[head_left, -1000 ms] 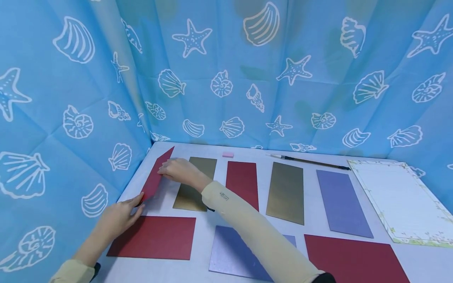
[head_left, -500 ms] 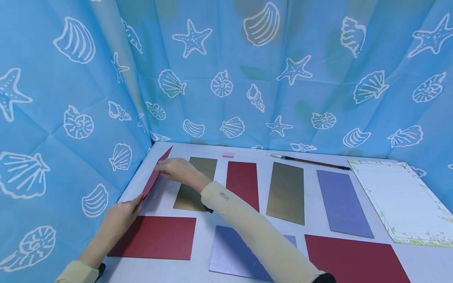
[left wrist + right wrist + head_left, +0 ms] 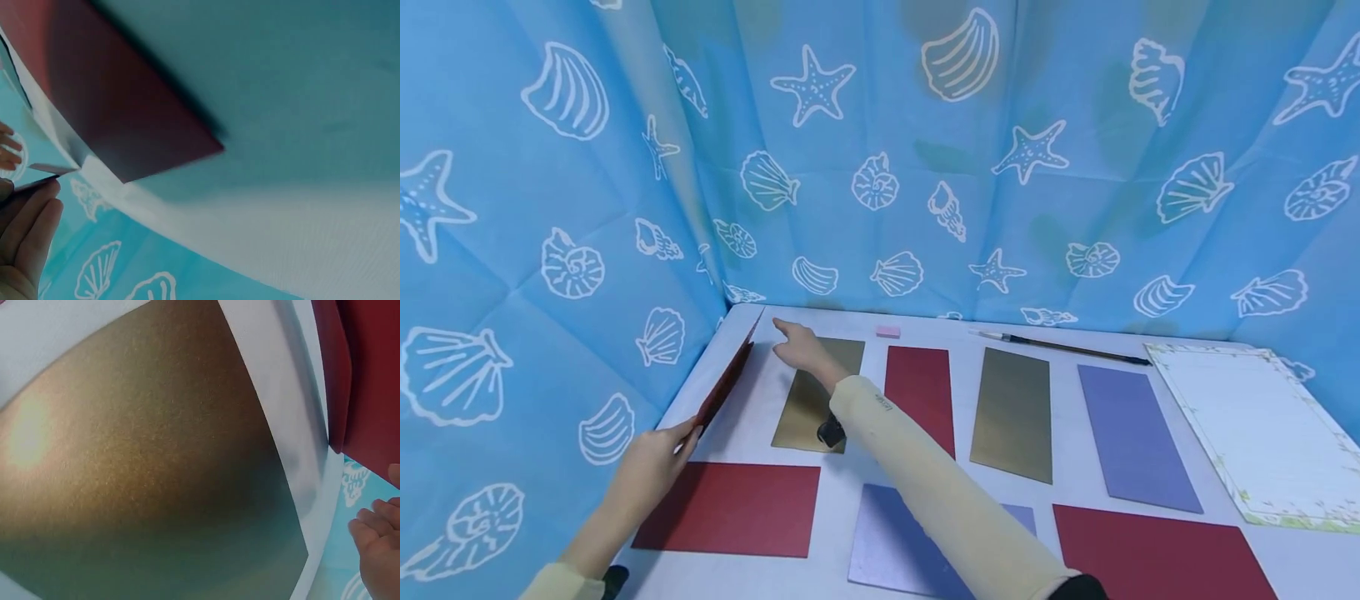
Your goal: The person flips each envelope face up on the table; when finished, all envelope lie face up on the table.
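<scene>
My left hand (image 3: 649,467) pinches the near end of a red envelope (image 3: 724,390) at the table's left side. The envelope stands tilted on edge, seen nearly edge-on, and a thin flap rises at its far end. The left wrist view catches the fingers (image 3: 39,228) holding its edge. Just right of the envelope's far end, my right hand (image 3: 803,347) is raised with the index finger extended, holding nothing. In the right wrist view, its loosely bent fingers (image 3: 375,525) lie below the red envelope's panel (image 3: 381,381). My right forearm passes over a gold rectangle (image 3: 797,412).
Flat on the white table lie red rectangles (image 3: 730,508) (image 3: 919,383) (image 3: 1157,550), another gold one (image 3: 1013,412) and purple ones (image 3: 1138,437) (image 3: 880,542). Behind them are a pink eraser-like block (image 3: 888,332) and a brush (image 3: 1067,347). Bordered paper (image 3: 1262,433) lies right; blue curtain (image 3: 880,108) surrounds.
My right hand has let go of the envelope's middle and moved right and toward the back. The envelope has turned more upright, its flap now showing apart, while the left hand keeps hold.
</scene>
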Available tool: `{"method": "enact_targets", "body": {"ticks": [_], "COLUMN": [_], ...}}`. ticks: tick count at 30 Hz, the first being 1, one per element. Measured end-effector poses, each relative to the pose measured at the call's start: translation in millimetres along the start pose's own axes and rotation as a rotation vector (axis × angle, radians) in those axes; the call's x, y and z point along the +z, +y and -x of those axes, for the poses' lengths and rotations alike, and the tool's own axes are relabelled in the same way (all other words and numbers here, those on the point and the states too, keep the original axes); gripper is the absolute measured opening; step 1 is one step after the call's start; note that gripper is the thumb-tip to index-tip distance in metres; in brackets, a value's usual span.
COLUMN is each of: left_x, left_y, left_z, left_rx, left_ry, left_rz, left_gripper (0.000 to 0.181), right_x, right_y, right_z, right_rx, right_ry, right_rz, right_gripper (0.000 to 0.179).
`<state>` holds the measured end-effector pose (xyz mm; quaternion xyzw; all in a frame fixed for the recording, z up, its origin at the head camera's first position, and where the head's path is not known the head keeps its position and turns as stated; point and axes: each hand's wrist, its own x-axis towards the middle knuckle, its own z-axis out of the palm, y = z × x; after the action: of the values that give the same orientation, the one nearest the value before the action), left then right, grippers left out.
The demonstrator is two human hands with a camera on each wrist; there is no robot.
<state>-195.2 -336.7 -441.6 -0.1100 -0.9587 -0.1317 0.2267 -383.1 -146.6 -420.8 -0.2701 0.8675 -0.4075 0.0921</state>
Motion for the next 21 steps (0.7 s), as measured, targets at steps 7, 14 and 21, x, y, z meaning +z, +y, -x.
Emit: {"method": "enact_targets", "body": {"ticks": [7,14,21], "left_x": [-4.7,-14.3,-19.2], "left_y": [5.6,8.9,7.5], "left_z": [2.6,5.3,6.2], "left_rx": [-0.041,-0.159,-0.291], "left_ry": [0.019,-0.004,-0.068], "left_rz": [0.063,0.154,0.269], "left_gripper": [0.011,0.010,0.024], "right_x": [6,8,9], "right_y": [7,11,14], "right_z": [-2.2,0.0,1.9], "right_rx": [0.054,0.066,0.049], "right_ry": [-0.048,-0.053,-0.077], "right_rz": [-0.034,-0.055,-0.182], "right_gripper": [0.065,0.063,0.062]}}
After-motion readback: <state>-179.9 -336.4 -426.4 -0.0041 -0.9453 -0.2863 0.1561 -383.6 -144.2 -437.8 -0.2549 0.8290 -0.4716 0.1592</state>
